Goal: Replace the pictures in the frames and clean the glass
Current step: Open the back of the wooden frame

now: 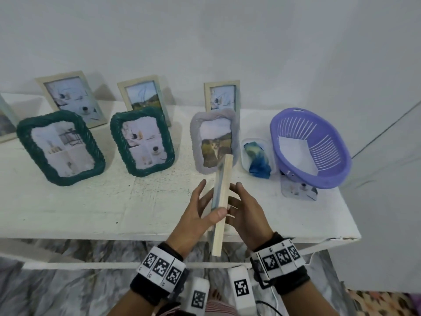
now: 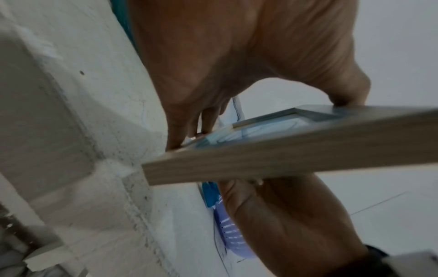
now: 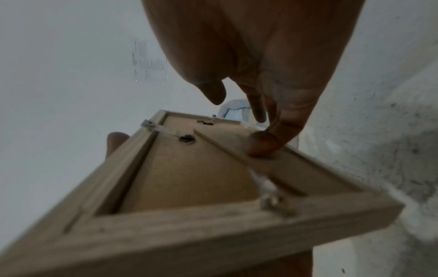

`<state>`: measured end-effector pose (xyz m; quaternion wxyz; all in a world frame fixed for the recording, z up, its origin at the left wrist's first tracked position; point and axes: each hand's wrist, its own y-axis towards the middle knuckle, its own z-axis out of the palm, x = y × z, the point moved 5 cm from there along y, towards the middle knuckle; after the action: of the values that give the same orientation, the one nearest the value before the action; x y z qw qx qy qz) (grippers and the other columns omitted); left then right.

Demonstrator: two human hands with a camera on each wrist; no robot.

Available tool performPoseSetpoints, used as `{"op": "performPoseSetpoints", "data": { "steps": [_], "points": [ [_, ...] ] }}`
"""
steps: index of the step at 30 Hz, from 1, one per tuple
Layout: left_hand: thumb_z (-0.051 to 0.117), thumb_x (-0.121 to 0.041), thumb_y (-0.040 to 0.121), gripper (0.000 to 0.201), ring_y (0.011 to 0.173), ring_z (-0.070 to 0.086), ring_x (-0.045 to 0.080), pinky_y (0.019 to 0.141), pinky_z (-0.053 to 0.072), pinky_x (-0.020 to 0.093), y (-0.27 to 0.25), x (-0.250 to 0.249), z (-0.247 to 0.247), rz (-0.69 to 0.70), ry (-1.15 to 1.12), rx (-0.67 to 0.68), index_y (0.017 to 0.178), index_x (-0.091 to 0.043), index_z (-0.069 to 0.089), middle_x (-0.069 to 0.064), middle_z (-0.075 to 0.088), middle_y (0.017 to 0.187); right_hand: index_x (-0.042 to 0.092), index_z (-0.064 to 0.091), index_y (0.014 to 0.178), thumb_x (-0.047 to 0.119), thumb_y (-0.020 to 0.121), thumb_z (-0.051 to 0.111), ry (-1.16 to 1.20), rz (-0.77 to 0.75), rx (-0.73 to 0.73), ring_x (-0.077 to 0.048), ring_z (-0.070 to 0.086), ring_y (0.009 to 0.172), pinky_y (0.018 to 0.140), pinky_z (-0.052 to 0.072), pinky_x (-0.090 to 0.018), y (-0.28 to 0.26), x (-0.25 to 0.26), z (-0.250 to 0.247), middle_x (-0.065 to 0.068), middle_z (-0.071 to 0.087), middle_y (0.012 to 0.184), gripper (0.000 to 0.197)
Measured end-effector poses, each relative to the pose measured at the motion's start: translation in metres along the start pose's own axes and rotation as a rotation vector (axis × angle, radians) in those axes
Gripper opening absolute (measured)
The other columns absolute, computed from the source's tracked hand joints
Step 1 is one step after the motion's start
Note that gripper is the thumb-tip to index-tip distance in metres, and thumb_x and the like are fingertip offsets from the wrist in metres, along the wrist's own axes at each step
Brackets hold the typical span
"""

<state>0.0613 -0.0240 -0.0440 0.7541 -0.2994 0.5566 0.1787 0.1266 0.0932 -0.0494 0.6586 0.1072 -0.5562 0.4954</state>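
A light wooden picture frame (image 1: 222,197) is held edge-on above the table's front edge, between both hands. My left hand (image 1: 208,201) grips it, thumb hooked over the near edge and fingers spread on the glass side. In the left wrist view the glass face of the frame (image 2: 284,161) shows a bluish picture. My right hand (image 1: 246,210) lies against the back. The right wrist view shows the frame's brown backing board (image 3: 189,178) with its metal clips, one fingertip (image 3: 260,144) pressing the fold-out stand, and the thumb hanging free.
On the white table (image 1: 91,233) stand two green woven frames (image 1: 60,148) (image 1: 142,141), a grey frame (image 1: 214,140) and several wooden frames (image 1: 73,99) behind. A blue cloth (image 1: 258,160) lies in a small white tray beside a purple basket (image 1: 319,176) holding paper.
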Motion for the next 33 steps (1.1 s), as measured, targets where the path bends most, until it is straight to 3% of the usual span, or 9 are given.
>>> {"op": "performPoseSetpoints", "data": {
  "steps": [4, 7, 10, 13, 15, 17, 21, 25, 33],
  "points": [
    [0.084, -0.059, 0.061, 0.101, 0.137, 0.045, 0.016, 0.108, 0.044, 0.043, 0.004, 0.004, 0.007, 0.072, -0.049, -0.002, 0.145, -0.035, 0.033, -0.002, 0.049, 0.147, 0.010, 0.060, 0.118, 0.038, 0.101, 0.041, -0.043, -0.071, -0.028, -0.023, 0.059, 0.069, 0.062, 0.049, -0.035, 0.002, 0.008, -0.010, -0.020, 0.068, 0.098, 0.037],
    [0.077, -0.047, 0.067, 0.078, 0.119, 0.060, 0.014, 0.088, 0.055, 0.032, 0.009, -0.001, -0.002, 0.100, -0.091, -0.116, 0.136, -0.029, 0.046, -0.004, 0.062, 0.130, 0.012, 0.065, 0.109, 0.033, 0.102, 0.042, -0.180, -0.116, -0.111, -0.020, 0.054, 0.067, 0.056, 0.045, -0.029, 0.002, 0.011, -0.026, -0.007, 0.066, 0.084, 0.032],
    [0.072, -0.033, 0.076, 0.049, 0.098, 0.067, 0.015, 0.072, 0.056, 0.033, 0.012, -0.003, -0.014, 0.120, -0.101, -0.239, 0.122, -0.024, 0.058, -0.005, 0.071, 0.104, 0.020, 0.067, 0.104, 0.028, 0.100, 0.046, -0.355, -0.173, -0.176, -0.019, 0.060, 0.082, 0.072, 0.052, -0.034, 0.007, 0.011, -0.046, 0.003, 0.068, 0.090, 0.024],
    [0.072, -0.021, 0.085, 0.034, 0.096, 0.066, 0.019, 0.078, 0.057, 0.049, 0.015, 0.008, -0.026, 0.087, -0.025, -0.333, 0.118, -0.021, 0.066, -0.001, 0.068, 0.096, 0.025, 0.066, 0.111, 0.025, 0.098, 0.048, -0.568, -0.225, -0.213, -0.013, 0.062, 0.101, 0.091, 0.052, -0.040, 0.010, 0.012, -0.063, 0.007, 0.067, 0.108, 0.022],
    [0.067, -0.012, 0.092, 0.028, 0.093, 0.067, 0.018, 0.080, 0.057, 0.044, 0.017, 0.017, -0.028, 0.078, 0.064, -0.353, 0.119, -0.019, 0.067, 0.003, 0.068, 0.098, 0.023, 0.063, 0.118, 0.023, 0.097, 0.049, -0.719, -0.256, -0.224, -0.003, 0.060, 0.094, 0.087, 0.051, -0.023, 0.011, 0.014, -0.070, 0.007, 0.066, 0.106, 0.025],
    [0.063, -0.009, 0.094, 0.028, 0.085, 0.068, 0.009, 0.072, 0.058, 0.027, 0.019, 0.024, -0.029, 0.097, 0.207, -0.365, 0.120, -0.017, 0.067, 0.006, 0.069, 0.099, 0.021, 0.062, 0.120, 0.020, 0.097, 0.050, -0.851, -0.291, -0.228, 0.001, 0.057, 0.088, 0.076, 0.040, -0.004, 0.009, 0.016, -0.075, 0.007, 0.065, 0.103, 0.026],
    [0.065, -0.013, 0.092, 0.024, 0.083, 0.064, -0.007, 0.067, 0.046, 0.004, 0.020, 0.033, -0.031, 0.128, 0.584, -0.427, 0.115, -0.017, 0.070, -0.005, 0.072, 0.094, 0.018, 0.066, 0.115, 0.018, 0.096, 0.050, -0.997, -0.348, -0.206, -0.005, 0.057, 0.090, 0.078, 0.038, -0.013, 0.007, 0.010, -0.079, 0.004, 0.068, 0.107, 0.024],
    [0.066, -0.015, 0.092, 0.026, 0.088, 0.061, -0.004, 0.073, 0.043, 0.001, 0.024, 0.040, -0.032, 0.152, 0.759, -0.381, 0.118, -0.014, 0.070, -0.004, 0.068, 0.102, 0.016, 0.068, 0.112, 0.016, 0.095, 0.053, -1.069, -0.405, -0.195, -0.007, 0.057, 0.087, 0.077, 0.039, -0.011, 0.007, 0.003, -0.079, -0.001, 0.069, 0.105, 0.023],
    [0.078, -0.025, 0.083, 0.022, 0.067, 0.060, 0.001, 0.069, 0.057, 0.023, 0.026, 0.040, -0.032, 0.134, 0.686, -0.370, 0.102, -0.021, 0.068, -0.006, 0.066, 0.081, 0.011, 0.070, 0.107, 0.015, 0.091, 0.058, -1.191, -0.483, -0.153, -0.014, 0.055, 0.079, 0.078, 0.042, -0.019, 0.012, -0.002, -0.073, -0.003, 0.054, 0.098, 0.020]
  ]
}}
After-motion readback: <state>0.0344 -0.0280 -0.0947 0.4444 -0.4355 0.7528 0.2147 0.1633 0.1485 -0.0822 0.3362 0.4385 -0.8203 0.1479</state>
